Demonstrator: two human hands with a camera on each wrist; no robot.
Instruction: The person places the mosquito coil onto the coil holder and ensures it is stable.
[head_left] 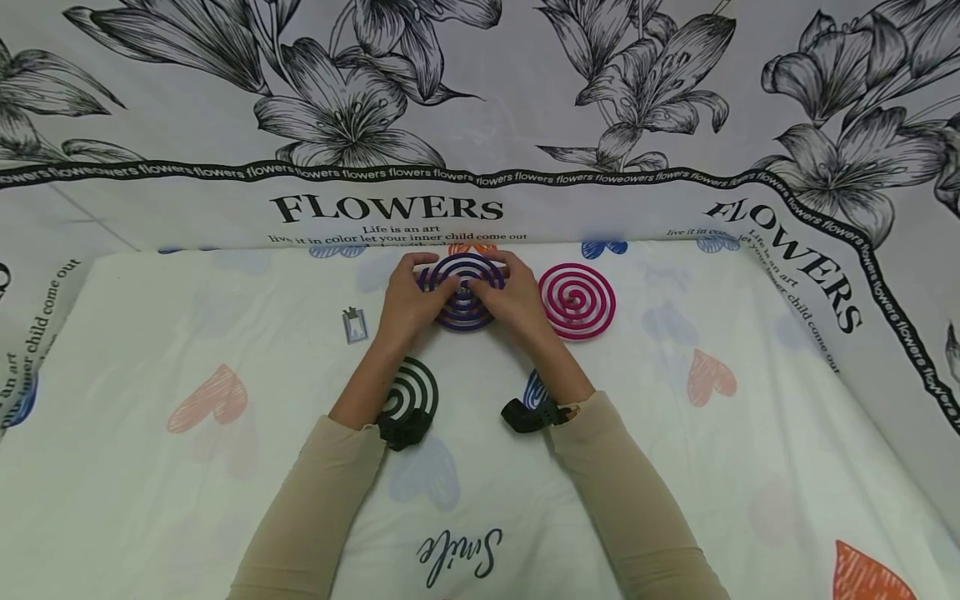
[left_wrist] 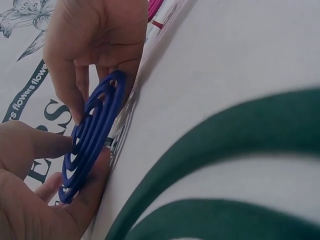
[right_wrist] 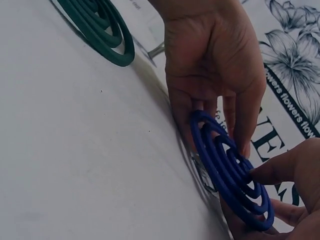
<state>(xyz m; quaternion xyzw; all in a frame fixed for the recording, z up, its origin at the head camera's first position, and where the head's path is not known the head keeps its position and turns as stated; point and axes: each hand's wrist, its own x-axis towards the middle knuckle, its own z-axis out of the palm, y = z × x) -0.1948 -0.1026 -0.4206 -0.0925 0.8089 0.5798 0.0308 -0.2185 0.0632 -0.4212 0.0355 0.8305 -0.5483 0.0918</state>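
A dark purple-blue mosquito coil (head_left: 463, 327) is held between both hands near the back of the table. My left hand (head_left: 408, 304) grips its left side, thumb on the front near the centre and fingers behind. On the other side my right hand (head_left: 521, 304) pinches it the same way, its thumb also close to the middle. In the left wrist view the coil (left_wrist: 100, 125) stands tilted on edge. A small silvery piece (right_wrist: 204, 172) shows beneath it in the right wrist view, partly hidden by the coil; I cannot tell whether they touch.
A pink coil (head_left: 577, 336) lies just right of my right hand. Under my left wrist is a green coil (head_left: 432, 387), partly covered, and a blue coil (head_left: 532, 392) lies by my right wrist. A small metal plate (head_left: 356, 326) sits left of my hands on the white printed cloth.
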